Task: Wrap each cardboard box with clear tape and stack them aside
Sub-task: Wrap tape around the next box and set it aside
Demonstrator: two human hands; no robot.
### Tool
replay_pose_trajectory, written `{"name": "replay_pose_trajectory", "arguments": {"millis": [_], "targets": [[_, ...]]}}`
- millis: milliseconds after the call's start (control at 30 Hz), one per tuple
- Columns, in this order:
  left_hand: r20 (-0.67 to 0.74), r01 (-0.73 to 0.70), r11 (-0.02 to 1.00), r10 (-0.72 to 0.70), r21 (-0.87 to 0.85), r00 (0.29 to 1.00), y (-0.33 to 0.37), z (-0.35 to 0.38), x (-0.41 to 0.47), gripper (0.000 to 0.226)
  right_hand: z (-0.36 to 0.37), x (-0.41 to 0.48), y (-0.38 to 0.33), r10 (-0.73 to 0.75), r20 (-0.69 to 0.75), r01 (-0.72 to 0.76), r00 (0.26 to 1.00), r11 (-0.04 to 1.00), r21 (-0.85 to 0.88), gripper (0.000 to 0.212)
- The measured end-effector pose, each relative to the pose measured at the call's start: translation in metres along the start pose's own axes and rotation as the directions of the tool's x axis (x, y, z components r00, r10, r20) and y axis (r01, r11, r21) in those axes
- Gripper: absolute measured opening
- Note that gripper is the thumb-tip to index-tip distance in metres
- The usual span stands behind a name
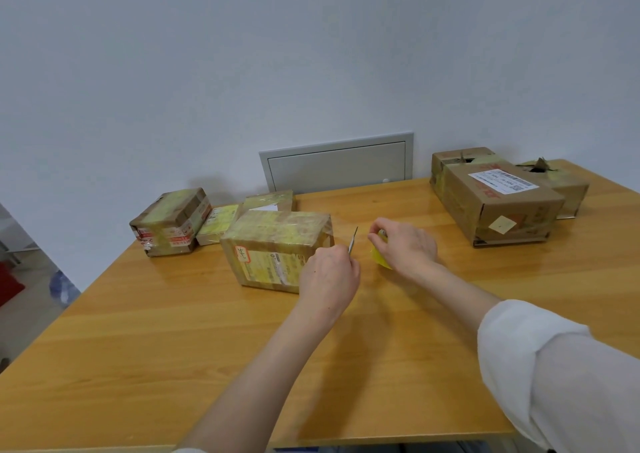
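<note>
A tape-covered cardboard box (273, 245) with a yellow label lies at the table's middle. My left hand (329, 274) sits at its right end and grips a thin blade (353, 241) that points up. A strip of clear tape (346, 236) stretches from the box toward my right hand (405, 245), which grips a yellowish tape roll (379, 262) just to the right. The roll is mostly hidden under my fingers.
Taped boxes sit at the back left: a banded one (169, 222), a small flat one (216, 224) and another (268, 201) behind. At the back right stand a larger labelled box (498, 203) and a torn box (561, 182). The wooden table (173, 348) meets a wall panel (336, 163).
</note>
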State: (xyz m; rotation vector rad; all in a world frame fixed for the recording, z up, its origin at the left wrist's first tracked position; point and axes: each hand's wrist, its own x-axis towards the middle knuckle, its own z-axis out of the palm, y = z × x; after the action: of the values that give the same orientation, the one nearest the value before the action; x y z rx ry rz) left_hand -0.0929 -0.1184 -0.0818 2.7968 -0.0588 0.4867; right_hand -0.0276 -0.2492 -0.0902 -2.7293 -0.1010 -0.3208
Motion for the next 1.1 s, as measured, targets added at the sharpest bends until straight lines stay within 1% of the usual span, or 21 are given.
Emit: {"name": "replay_pose_trajectory", "arguments": {"millis": [467, 733, 933, 1100], "targets": [[0.047, 0.059, 0.998, -0.060, 0.017, 0.997, 0.004, 0.006, 0.007, 0.021, 0.001, 0.000, -0.001, -0.017, 0.009, 0.017, 1.000, 1.000, -0.003, 0.022], [0.124, 0.139, 0.990, -0.140, 0.013, 0.982, 0.003, 0.004, 0.011, 0.017, 0.000, -0.001, -0.002, -0.035, 0.007, 0.035, 0.999, 0.999, 0.015, 0.021], [0.152, 0.166, 0.985, -0.171, 0.045, 0.973, 0.002, 0.003, 0.015, 0.021, 0.000, -0.002, -0.003, -0.042, 0.013, 0.042, 0.999, 0.999, 0.015, 0.022], [0.197, 0.171, 0.981, -0.187, 0.095, 0.963, 0.001, 0.001, 0.018, 0.019, 0.001, -0.003, -0.009, -0.061, 0.021, 0.061, 0.998, 0.998, 0.008, 0.022]]}}
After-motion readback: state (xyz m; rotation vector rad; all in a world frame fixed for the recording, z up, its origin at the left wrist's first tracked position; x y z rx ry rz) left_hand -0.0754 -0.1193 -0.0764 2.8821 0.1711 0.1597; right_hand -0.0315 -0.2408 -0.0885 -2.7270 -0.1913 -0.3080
